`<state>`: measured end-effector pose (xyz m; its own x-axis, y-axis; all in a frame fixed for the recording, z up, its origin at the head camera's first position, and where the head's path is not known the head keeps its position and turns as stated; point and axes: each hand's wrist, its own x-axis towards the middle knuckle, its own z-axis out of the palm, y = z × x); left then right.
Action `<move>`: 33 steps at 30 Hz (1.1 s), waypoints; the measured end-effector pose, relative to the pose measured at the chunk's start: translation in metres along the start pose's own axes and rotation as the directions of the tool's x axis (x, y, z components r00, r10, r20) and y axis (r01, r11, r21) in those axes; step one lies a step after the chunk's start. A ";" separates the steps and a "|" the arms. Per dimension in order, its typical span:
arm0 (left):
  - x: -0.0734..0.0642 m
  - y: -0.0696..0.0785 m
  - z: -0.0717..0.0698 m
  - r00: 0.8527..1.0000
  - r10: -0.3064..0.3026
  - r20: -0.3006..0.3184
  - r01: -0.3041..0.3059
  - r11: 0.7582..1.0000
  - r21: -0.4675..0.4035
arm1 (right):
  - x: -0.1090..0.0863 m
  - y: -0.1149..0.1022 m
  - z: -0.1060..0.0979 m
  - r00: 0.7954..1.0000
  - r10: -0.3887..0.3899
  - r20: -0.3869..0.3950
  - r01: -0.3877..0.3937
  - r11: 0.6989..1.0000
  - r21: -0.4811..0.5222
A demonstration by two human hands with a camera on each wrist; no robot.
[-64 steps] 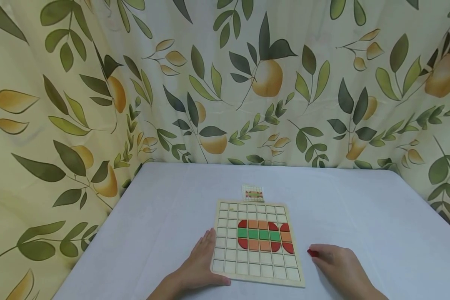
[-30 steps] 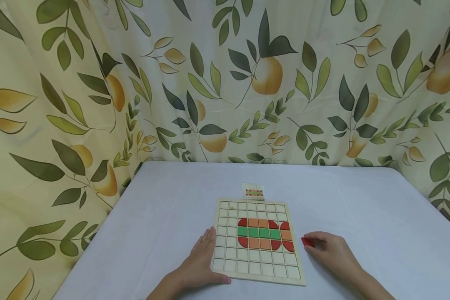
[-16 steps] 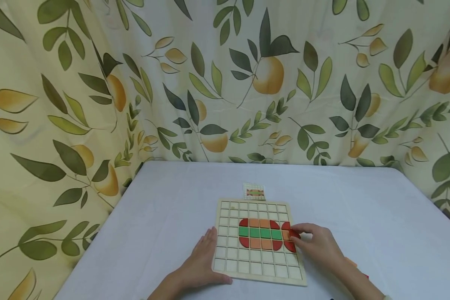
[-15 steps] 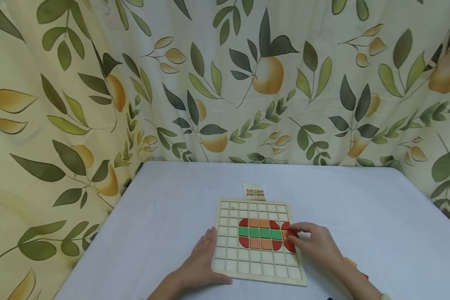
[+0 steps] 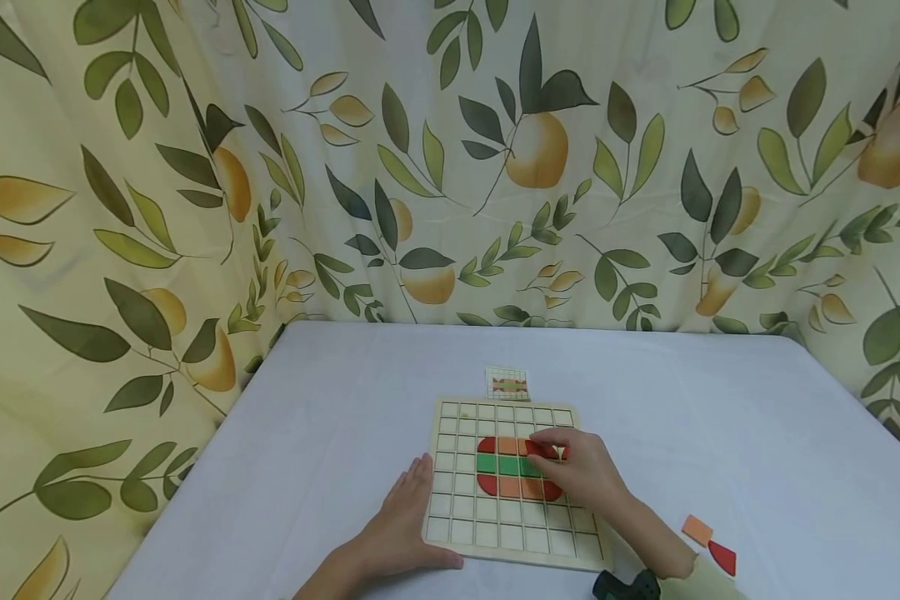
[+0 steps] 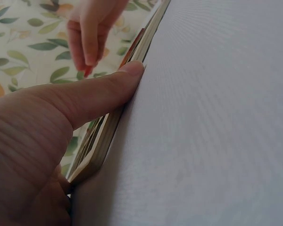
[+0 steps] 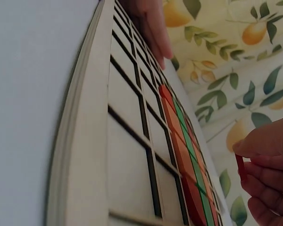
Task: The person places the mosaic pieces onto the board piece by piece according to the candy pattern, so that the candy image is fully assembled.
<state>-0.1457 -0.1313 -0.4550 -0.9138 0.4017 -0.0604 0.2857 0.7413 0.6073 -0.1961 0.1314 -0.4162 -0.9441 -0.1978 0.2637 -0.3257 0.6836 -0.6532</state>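
A square wooden grid board lies on the white-covered table. Red, orange and green tiles fill a block of its cells. My left hand rests at the lower left corner, fingers straight along the left edge and thumb along the front edge; in the left wrist view the thumb lies against the board's side. My right hand is over the board's right half and hides the tiles there. Between thumb and fingers it pinches a small red tile, seen edge-on and raised off the board in the right wrist view.
A small pattern card with a like coloured figure lies just behind the board. An orange square tile and a red curved tile lie loose to the right, beside my right forearm. A leaf-and-fruit curtain hangs behind the table.
My right hand has moved left with the red tile, from beside the board to above its tiled part. Loose orange and red tiles now show beside the forearm. The left hand has stayed put.
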 end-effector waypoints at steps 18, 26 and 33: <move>0.000 0.002 -0.002 1.000 -0.025 0.017 0.025 1.000 -0.001 | 0.019 -0.017 0.037 0.998 0.000 0.063 -0.010 0.988 0.157; 0.000 0.002 -0.002 1.000 -0.017 0.022 0.017 1.000 0.006 | 0.025 -0.019 0.046 0.997 -0.004 0.073 -0.008 0.987 0.162; 0.000 0.000 -0.001 1.000 -0.012 0.022 0.012 1.000 0.007 | 0.034 -0.017 0.055 0.995 -0.054 0.085 0.039 0.985 0.167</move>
<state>-0.1461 -0.1316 -0.4538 -0.9106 0.4045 -0.0848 0.2771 0.7497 0.6009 -0.2255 0.0744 -0.4354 -0.9261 -0.2935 0.2369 -0.3661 0.5486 -0.7517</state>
